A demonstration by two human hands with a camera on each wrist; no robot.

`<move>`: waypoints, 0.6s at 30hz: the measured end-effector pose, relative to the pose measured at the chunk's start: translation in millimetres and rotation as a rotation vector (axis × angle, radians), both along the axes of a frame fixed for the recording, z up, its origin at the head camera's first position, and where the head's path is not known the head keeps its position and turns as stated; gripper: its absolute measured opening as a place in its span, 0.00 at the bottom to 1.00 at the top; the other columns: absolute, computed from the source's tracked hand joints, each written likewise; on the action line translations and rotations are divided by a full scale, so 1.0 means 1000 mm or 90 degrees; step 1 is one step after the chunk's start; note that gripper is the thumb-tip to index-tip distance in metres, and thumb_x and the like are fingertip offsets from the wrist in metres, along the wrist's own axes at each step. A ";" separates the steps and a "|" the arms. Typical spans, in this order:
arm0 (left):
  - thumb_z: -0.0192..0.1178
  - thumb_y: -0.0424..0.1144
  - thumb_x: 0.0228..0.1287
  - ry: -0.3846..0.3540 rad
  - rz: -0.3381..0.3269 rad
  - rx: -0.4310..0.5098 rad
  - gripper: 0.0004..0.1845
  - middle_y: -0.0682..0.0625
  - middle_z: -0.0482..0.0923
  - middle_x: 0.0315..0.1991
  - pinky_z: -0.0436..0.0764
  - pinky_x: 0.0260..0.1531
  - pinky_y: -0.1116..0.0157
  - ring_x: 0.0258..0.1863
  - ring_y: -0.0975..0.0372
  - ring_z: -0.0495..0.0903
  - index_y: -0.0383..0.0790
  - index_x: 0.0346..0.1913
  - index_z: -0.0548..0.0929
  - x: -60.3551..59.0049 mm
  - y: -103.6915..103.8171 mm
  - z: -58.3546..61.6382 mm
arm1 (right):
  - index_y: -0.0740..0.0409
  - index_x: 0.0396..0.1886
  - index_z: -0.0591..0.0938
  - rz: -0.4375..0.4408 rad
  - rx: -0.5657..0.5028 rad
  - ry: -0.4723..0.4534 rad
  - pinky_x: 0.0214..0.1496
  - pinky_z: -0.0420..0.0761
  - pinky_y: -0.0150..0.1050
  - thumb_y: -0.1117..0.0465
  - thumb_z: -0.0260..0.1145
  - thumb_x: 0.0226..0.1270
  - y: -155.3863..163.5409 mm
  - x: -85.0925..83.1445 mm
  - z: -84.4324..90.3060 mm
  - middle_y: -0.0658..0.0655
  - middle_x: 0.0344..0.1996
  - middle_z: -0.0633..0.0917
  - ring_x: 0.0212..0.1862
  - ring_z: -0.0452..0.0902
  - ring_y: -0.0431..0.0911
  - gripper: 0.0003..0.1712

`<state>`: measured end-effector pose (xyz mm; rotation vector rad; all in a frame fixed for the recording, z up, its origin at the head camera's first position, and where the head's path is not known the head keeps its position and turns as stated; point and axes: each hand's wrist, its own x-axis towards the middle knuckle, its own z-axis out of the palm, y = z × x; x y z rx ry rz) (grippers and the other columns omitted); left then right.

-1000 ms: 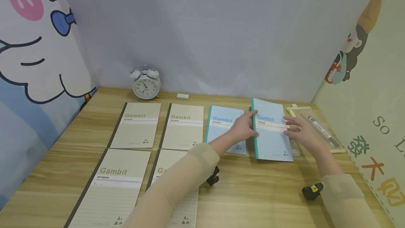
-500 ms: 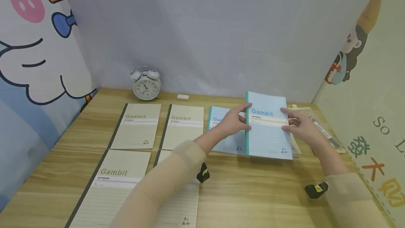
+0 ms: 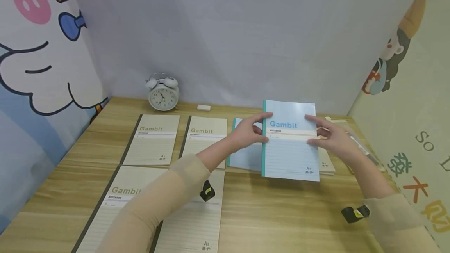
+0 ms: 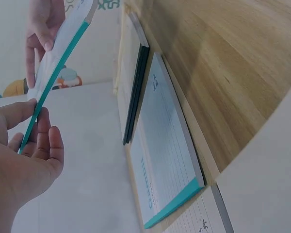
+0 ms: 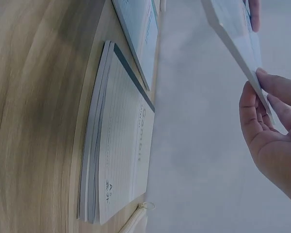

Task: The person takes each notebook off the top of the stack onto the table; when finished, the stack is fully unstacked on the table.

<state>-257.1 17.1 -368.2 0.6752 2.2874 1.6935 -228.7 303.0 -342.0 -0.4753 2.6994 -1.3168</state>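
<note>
A light-blue notebook (image 3: 290, 155) with a teal spine is held up off the table between both hands. My left hand (image 3: 247, 131) pinches its spine edge, thumb on the cover and fingers behind, as the left wrist view shows. At the opposite edge my right hand (image 3: 334, 138) grips it in the same way. Partly covered by it in the head view, another blue notebook (image 4: 162, 141) lies flat on the table. To the right sits a small stack of cream notebooks (image 5: 123, 141) with dark spines.
Cream notebooks (image 3: 151, 139) lie in two rows on the left of the wooden table (image 3: 267, 221). A white alarm clock (image 3: 163, 97) and a white eraser (image 3: 204, 107) stand near the back wall. At the right edge is a pouch with a marker (image 3: 362, 145), partly behind the right hand.
Both hands have lifted the blue notebook and carried it left, from over the cream stack to partly over the other blue notebook. It now faces the head camera more squarely.
</note>
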 end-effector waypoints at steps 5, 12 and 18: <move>0.67 0.32 0.56 0.023 -0.007 -0.009 0.36 0.49 0.71 0.51 0.79 0.33 0.69 0.33 0.62 0.77 0.55 0.68 0.68 0.005 -0.011 -0.001 | 0.45 0.73 0.59 0.007 -0.004 -0.021 0.41 0.79 0.30 0.56 0.70 0.58 -0.011 0.008 0.005 0.59 0.55 0.71 0.46 0.73 0.43 0.45; 0.68 0.36 0.56 0.046 -0.012 -0.059 0.34 0.52 0.73 0.45 0.78 0.32 0.68 0.35 0.61 0.76 0.55 0.66 0.70 0.019 -0.029 -0.004 | 0.44 0.73 0.60 0.029 0.027 -0.027 0.41 0.81 0.32 0.54 0.71 0.57 -0.023 0.019 0.004 0.61 0.56 0.74 0.52 0.75 0.51 0.45; 0.69 0.37 0.55 0.058 -0.035 -0.100 0.34 0.51 0.75 0.33 0.73 0.27 0.69 0.31 0.62 0.73 0.54 0.66 0.70 0.033 -0.041 -0.006 | 0.53 0.72 0.61 0.072 -0.005 -0.010 0.38 0.83 0.34 0.62 0.70 0.58 -0.033 0.027 -0.009 0.63 0.54 0.72 0.46 0.77 0.50 0.44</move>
